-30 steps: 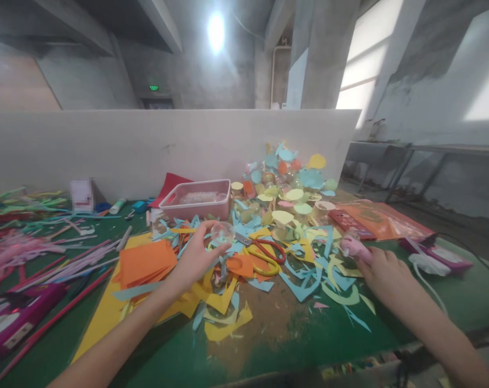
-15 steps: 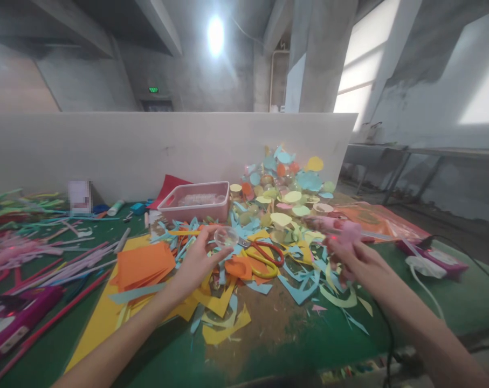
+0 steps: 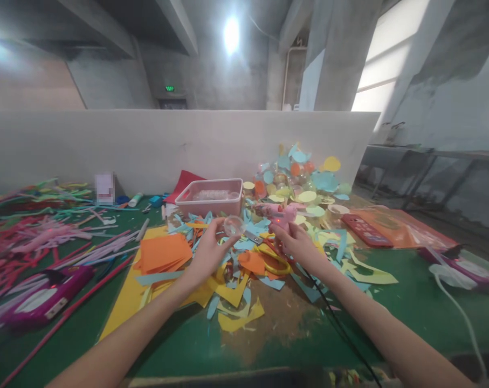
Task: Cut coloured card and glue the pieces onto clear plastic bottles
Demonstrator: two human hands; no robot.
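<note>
My left hand [image 3: 209, 253] holds a small clear plastic dome [image 3: 233, 225] between thumb and fingertips, above a litter of paper scraps. My right hand [image 3: 298, 245] grips a pink glue gun [image 3: 277, 211], its nozzle pointing left toward the clear dome, a short gap between them. A black cord [image 3: 338, 328] trails from the glue gun along my right forearm. Yellow-handled scissors [image 3: 273, 262] lie on the scraps just below both hands.
A pink tray [image 3: 211, 202] stands behind the hands. Paper-capped clear domes [image 3: 304, 183] pile up at the back right. An orange paper stack [image 3: 161, 252] on yellow sheets lies left. Pipe cleaners [image 3: 38, 231] cover the far left. A white partition [image 3: 107, 145] backs the green table [image 3: 398, 307].
My right hand picked up the pink glue gun from the right side of the table and carried it left, close to the clear dome. My left hand stayed nearly still.
</note>
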